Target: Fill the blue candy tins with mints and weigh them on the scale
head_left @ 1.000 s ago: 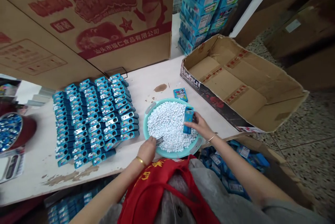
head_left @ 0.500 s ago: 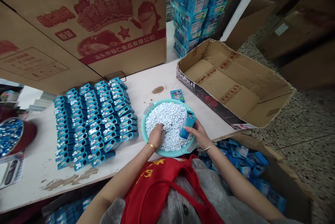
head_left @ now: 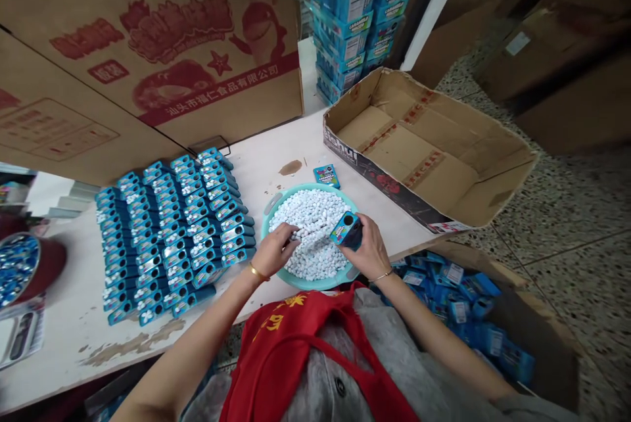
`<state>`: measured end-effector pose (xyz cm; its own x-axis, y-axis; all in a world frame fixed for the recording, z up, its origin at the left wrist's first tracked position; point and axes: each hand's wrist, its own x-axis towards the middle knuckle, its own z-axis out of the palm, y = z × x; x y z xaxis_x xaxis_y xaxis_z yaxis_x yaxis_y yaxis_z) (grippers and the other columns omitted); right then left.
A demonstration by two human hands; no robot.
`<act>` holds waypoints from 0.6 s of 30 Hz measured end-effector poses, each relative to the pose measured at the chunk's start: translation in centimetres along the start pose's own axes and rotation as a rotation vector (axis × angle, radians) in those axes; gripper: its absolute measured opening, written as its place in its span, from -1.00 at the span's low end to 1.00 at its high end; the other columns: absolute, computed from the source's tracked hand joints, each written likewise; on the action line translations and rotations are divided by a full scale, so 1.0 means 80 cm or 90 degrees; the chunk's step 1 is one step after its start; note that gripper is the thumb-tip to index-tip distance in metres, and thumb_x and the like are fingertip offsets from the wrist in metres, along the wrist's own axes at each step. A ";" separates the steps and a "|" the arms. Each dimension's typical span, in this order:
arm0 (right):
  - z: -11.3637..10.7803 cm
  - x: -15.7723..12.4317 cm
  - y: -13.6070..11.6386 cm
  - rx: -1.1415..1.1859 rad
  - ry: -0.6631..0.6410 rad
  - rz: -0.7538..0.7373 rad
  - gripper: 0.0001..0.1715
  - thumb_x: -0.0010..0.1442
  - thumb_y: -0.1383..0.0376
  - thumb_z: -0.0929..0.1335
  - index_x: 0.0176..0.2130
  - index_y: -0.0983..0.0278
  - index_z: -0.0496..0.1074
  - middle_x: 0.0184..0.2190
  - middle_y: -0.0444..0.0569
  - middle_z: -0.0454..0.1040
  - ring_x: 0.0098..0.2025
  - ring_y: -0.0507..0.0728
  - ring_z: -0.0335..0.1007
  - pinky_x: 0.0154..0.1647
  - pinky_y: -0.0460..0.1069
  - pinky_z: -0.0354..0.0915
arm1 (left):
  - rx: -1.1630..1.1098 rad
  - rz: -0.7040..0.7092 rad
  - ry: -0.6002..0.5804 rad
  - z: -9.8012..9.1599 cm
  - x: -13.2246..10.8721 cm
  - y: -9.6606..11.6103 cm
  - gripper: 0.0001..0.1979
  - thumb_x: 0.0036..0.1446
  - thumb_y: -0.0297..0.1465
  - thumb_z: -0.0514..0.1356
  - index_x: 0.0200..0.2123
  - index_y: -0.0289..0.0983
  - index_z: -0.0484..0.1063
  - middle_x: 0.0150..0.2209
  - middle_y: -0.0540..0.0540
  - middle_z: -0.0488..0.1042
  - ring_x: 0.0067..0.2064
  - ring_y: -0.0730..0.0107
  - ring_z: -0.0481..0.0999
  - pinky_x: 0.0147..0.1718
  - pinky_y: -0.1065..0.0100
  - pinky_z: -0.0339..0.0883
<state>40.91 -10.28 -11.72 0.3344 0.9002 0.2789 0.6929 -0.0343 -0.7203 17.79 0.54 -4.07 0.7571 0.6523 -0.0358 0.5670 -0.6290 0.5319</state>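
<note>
A round turquoise basin (head_left: 267, 219) full of small white candies (head_left: 315, 211) stands at the table's front edge. My right hand (head_left: 367, 250) grips a small blue box (head_left: 345, 228) over the basin's right side, its end with a dark round hole facing up. Over the basin's left part is my left hand (head_left: 276, 248), fingers bent and somewhat apart at the candies; nothing shows between them. Just behind the basin lies a flat blue box (head_left: 326, 175). Rows of blue boxes (head_left: 172, 231), many with white candies on top, stand to the left.
An open cardboard tray (head_left: 428, 146) sits at the right, with wrapped blue packs (head_left: 345, 21) behind it. Large cartons (head_left: 197, 67) line the back left. A red bucket (head_left: 49, 264) is far left. Below the table's right edge, a carton holds loose blue boxes (head_left: 458, 304).
My left hand has drawn back to the left and its fingers have parted. The box in my right hand has turned so its holed end faces up. The view has shifted slightly.
</note>
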 end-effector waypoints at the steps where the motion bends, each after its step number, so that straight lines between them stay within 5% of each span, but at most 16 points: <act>1: 0.002 0.002 -0.002 -0.009 -0.003 -0.019 -0.12 0.00 0.20 0.43 0.21 0.33 0.06 0.07 0.25 0.29 0.12 0.38 0.23 0.13 0.32 0.24 | 0.013 0.013 -0.011 -0.013 0.002 0.008 -0.79 0.27 -0.34 0.06 -0.06 -0.26 0.29 -0.23 -0.10 0.40 -0.23 0.36 0.42 -0.23 0.34 0.33; 10: 0.020 0.001 -0.025 0.010 -0.013 -0.114 -0.13 0.03 0.29 0.39 0.25 0.31 0.00 0.14 0.23 0.25 0.22 0.37 0.14 0.23 0.36 0.14 | 0.303 -0.041 -0.222 -0.088 0.038 0.095 -0.75 0.21 -0.45 0.06 -0.03 -0.30 0.30 -0.12 -0.18 0.46 -0.18 0.21 0.50 -0.28 0.27 0.37; 18: 0.025 0.000 -0.028 0.022 -0.008 -0.126 -0.11 0.03 0.27 0.40 0.25 0.30 -0.01 0.15 0.22 0.25 0.24 0.36 0.12 0.25 0.38 0.11 | 0.462 -0.027 -0.275 -0.108 0.059 0.162 -0.77 0.22 -0.59 -0.06 -0.18 -0.34 0.36 -0.25 -0.19 0.45 -0.23 0.20 0.51 -0.37 0.28 0.37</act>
<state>38.05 -9.33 -11.40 0.1864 0.8932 0.4093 0.7216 0.1582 -0.6740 25.93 -0.86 9.93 0.7037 0.5554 -0.4430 0.5540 -0.8194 -0.1473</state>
